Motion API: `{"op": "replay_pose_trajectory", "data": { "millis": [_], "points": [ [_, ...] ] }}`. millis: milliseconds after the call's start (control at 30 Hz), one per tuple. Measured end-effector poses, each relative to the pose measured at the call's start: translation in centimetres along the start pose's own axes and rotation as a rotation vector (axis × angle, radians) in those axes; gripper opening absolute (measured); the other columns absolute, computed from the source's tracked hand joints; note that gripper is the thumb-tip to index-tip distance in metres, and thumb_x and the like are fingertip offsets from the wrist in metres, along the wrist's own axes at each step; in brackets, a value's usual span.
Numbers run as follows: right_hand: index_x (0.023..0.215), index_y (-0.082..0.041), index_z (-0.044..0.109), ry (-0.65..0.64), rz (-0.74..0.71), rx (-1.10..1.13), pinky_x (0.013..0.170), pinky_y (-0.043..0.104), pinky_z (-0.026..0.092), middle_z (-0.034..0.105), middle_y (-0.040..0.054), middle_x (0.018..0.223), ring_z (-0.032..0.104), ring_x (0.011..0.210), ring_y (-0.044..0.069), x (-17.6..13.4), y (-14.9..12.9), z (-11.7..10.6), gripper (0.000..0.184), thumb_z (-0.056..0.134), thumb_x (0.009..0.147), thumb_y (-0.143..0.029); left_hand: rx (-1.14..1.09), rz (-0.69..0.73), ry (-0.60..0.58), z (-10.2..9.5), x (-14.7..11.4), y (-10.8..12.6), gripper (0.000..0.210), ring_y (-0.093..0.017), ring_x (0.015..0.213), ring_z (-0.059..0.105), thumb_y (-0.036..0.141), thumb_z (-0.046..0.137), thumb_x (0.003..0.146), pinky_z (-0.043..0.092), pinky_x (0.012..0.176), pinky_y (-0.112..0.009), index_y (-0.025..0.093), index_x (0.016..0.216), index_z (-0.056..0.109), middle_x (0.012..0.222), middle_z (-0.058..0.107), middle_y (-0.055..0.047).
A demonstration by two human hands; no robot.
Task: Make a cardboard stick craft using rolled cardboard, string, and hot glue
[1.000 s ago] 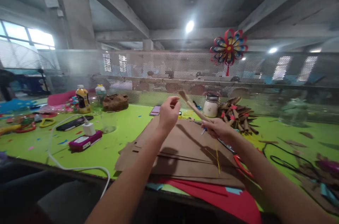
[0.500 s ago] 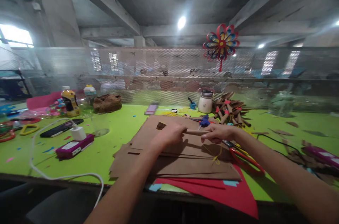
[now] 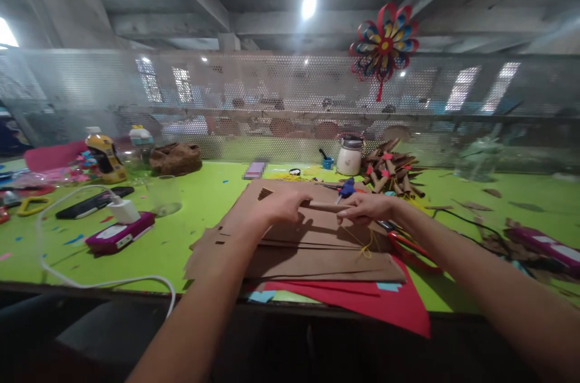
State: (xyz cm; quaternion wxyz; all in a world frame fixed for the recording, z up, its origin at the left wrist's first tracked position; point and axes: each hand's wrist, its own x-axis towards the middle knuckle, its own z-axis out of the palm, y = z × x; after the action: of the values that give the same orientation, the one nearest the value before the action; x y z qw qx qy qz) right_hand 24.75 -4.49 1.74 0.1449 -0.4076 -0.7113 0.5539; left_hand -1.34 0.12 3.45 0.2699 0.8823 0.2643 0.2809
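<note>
Between my two hands a thin rolled brown paper tube is held level above brown paper sheets. My left hand grips its left end with bent fingers. The fingers of my right hand pinch the other end. Beyond my left hand a dark slotted brown piece shows; whether it joins the tube I cannot tell. A loose yellow thread lies on the sheets below my right hand. Red-handled scissors lie partly hidden under my right forearm, and a blue-handled tool is just behind that hand.
A pile of brown paper rolls with red bits stands behind, beside a white jar. Red paper sticks out over the front edge. On the left are a purple power strip, a white cable and a clear cup.
The view has tipped down slightly, so everything sits higher or shifted in the picture. Both hands keep their grip on the paper tube, with little visible movement against the sheets.
</note>
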Motion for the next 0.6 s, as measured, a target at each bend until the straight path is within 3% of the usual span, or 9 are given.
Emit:
{"op": "replay_pose_trajectory", "data": {
  "millis": [67, 200, 400, 600],
  "points": [
    [0.092, -0.009, 0.062, -0.011, 0.016, 0.012, 0.039, 0.019, 0.015, 0.031, -0.0102, 0.046, 0.024, 0.039, 0.003, -0.1, 0.1, -0.2, 0.035, 0.060, 0.078, -0.042, 0.044, -0.015, -0.006, 0.3, 0.1, -0.5, 0.017, -0.018, 0.060, 0.053, 0.010, 0.069, 0.048, 0.042, 0.072, -0.029, 0.024, 0.056, 0.063, 0.056, 0.060, -0.001],
    [0.092, -0.010, 0.062, -0.016, 0.027, 0.033, 0.039, 0.018, 0.015, 0.028, -0.0109, 0.046, 0.021, 0.039, 0.003, -0.1, 0.3, -0.7, 0.034, 0.061, 0.078, -0.041, 0.106, -0.020, 0.018, 0.4, 0.6, -0.7, 0.016, -0.014, 0.049, 0.043, 0.010, 0.066, 0.054, 0.040, 0.066, -0.027, 0.023, 0.047, 0.059, 0.045, 0.051, 0.000],
    [0.091, -0.010, 0.063, 0.013, 0.044, 0.007, 0.039, 0.018, 0.015, 0.031, -0.0103, 0.046, 0.023, 0.038, 0.002, 0.3, 0.7, -1.1, 0.036, 0.062, 0.076, -0.043, 0.236, 0.061, 0.041, 0.9, 0.6, -2.0, 0.008, -0.013, 0.046, 0.043, 0.021, 0.065, 0.064, 0.037, 0.058, -0.024, 0.023, 0.056, 0.063, 0.049, 0.055, 0.000],
    [0.089, -0.011, 0.065, 0.131, 0.115, -0.151, 0.040, 0.018, 0.023, 0.045, -0.0061, 0.049, 0.036, 0.041, 0.004, -1.2, -0.3, -2.6, 0.039, 0.067, 0.069, -0.045, 0.377, -0.055, -0.064, 0.8, 0.0, -1.9, 0.011, -0.014, 0.056, 0.047, 0.031, 0.059, 0.069, 0.033, 0.059, -0.025, 0.022, 0.067, 0.065, 0.065, 0.063, -0.004]
  ]
}}
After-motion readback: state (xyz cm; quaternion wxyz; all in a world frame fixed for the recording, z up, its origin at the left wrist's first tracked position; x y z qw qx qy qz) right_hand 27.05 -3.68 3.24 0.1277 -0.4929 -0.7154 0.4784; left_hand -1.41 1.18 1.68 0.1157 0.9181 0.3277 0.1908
